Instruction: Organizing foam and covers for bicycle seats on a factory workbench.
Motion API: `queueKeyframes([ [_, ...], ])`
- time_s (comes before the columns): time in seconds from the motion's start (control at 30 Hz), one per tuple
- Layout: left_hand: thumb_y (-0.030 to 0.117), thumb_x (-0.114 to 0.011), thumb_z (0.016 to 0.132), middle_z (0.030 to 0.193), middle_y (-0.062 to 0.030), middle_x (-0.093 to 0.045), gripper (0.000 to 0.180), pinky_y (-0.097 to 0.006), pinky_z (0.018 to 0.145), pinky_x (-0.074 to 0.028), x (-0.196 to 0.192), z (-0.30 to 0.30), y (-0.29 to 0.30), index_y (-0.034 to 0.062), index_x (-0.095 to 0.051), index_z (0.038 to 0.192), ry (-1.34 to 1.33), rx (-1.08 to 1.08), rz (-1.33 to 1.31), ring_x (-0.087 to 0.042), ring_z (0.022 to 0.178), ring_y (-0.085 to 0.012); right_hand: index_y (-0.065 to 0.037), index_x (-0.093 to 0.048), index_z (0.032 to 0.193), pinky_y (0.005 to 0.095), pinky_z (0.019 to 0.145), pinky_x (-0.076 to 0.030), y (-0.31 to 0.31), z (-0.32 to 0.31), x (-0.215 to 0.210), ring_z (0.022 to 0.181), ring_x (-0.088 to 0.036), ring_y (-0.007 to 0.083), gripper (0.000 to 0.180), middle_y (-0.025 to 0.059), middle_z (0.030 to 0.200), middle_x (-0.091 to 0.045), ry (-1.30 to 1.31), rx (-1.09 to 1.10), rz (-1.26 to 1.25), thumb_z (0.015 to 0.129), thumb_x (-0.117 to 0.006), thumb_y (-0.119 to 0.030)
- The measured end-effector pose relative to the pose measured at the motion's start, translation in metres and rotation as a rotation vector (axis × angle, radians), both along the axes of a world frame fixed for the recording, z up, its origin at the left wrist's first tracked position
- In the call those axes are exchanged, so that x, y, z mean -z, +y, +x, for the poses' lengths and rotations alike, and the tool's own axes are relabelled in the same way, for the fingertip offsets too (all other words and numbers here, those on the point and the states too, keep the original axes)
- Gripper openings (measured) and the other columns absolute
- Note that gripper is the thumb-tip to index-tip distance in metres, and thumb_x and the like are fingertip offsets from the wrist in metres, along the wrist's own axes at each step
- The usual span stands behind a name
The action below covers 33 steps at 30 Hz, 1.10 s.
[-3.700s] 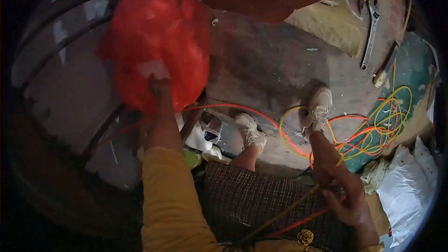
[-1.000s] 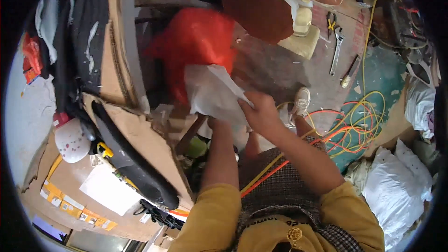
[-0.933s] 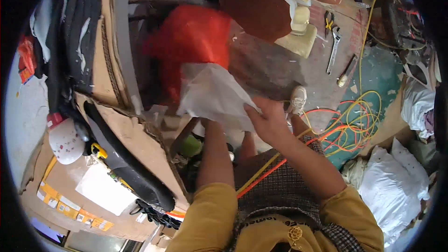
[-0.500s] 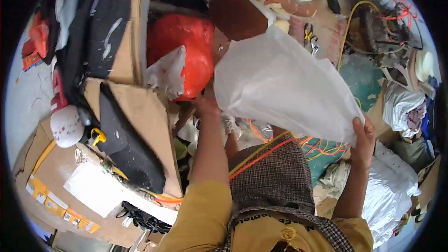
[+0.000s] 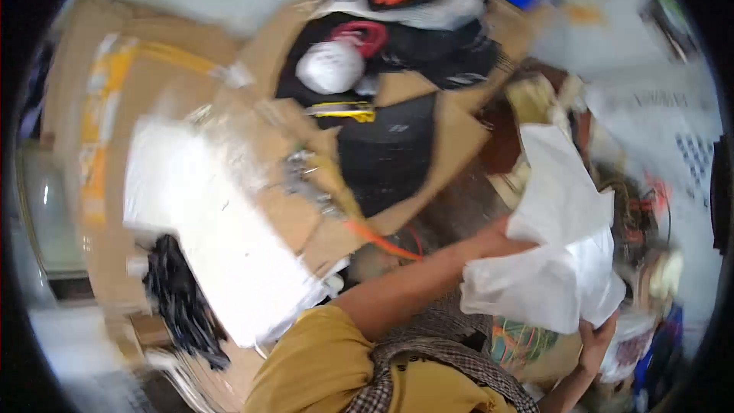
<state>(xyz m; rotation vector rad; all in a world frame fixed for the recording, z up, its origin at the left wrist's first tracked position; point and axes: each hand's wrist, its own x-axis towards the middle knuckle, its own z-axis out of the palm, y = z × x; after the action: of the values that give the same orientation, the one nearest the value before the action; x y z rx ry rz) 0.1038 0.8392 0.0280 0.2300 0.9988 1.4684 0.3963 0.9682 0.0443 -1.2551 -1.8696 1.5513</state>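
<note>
A thin white sheet (image 5: 562,210), creased and partly folded over itself, hangs in front of me at the right. My right hand (image 5: 599,336) pinches its lower edge between thumb and fingers. My left hand (image 5: 495,240) reaches across to the sheet's left side, between its upper part and a lower flap. The sheet hides the left fingers, so their grip cannot be seen.
A cardboard-covered surface at the left bears white sheets (image 5: 206,214), an orange cord (image 5: 382,243) and a black piece (image 5: 390,149). Beyond lie a yellow-handled tool (image 5: 344,112) and a white round object (image 5: 330,66). Black plastic (image 5: 182,298) lies nearer.
The view has turned left, blurring the surroundings. The sheet, spread wide before, is now folded and bunched. My left hand has moved from beside the red object to the sheet.
</note>
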Motion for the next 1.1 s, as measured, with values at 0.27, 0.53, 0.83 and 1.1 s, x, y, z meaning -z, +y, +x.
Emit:
queueKeyframes([
  [0.27,0.022,-0.051,0.085,0.097,-0.0097,-0.063,0.029,-0.036,0.078,-0.050,-0.084,-0.044,-0.297,0.0031,-0.057,0.107,-0.322,-0.834,0.371,-0.061,0.086,-0.0233,0.006,-0.044,0.121,0.0317,0.092,-0.036,-0.110,-0.207,-0.034,0.108,-0.048,0.0215,0.049,0.0136,0.119,-0.051,0.136,-0.415,0.108,0.079,-0.063,-0.009],
  [0.53,0.021,-0.052,0.085,0.099,-0.0085,-0.061,0.028,-0.038,0.071,-0.051,-0.092,0.046,-0.509,0.0060,-0.053,0.108,0.163,-1.901,0.425,-0.061,0.087,-0.0234,0.007,-0.044,0.120,0.0333,0.091,-0.038,-0.288,-0.378,-0.095,0.105,-0.049,0.0209,0.049,0.0127,0.118,-0.050,0.376,-1.040,-0.217,0.088,-0.056,-0.027],
  [0.83,0.027,-0.050,0.090,0.112,-0.0092,-0.055,0.037,-0.043,0.080,-0.049,-0.072,0.159,-0.536,0.0054,-0.043,0.120,0.166,-2.659,0.585,-0.056,0.100,-0.0259,0.004,-0.040,0.125,0.0331,0.092,-0.038,-0.394,-0.448,-0.101,0.107,-0.047,0.0219,0.049,0.0117,0.121,-0.048,0.529,-1.455,-0.677,0.084,-0.060,-0.014],
  [1.1,0.021,-0.045,0.090,0.108,-0.0088,-0.058,0.031,-0.036,0.086,-0.046,-0.019,0.171,-0.510,0.0033,-0.050,0.114,0.103,-2.595,0.438,-0.056,0.097,-0.0215,0.004,-0.044,0.122,0.0284,0.091,-0.038,-0.369,-0.531,-0.048,0.106,-0.047,0.0177,0.038,0.0095,0.120,-0.049,0.398,-1.792,-0.071,0.084,-0.051,0.002],
])
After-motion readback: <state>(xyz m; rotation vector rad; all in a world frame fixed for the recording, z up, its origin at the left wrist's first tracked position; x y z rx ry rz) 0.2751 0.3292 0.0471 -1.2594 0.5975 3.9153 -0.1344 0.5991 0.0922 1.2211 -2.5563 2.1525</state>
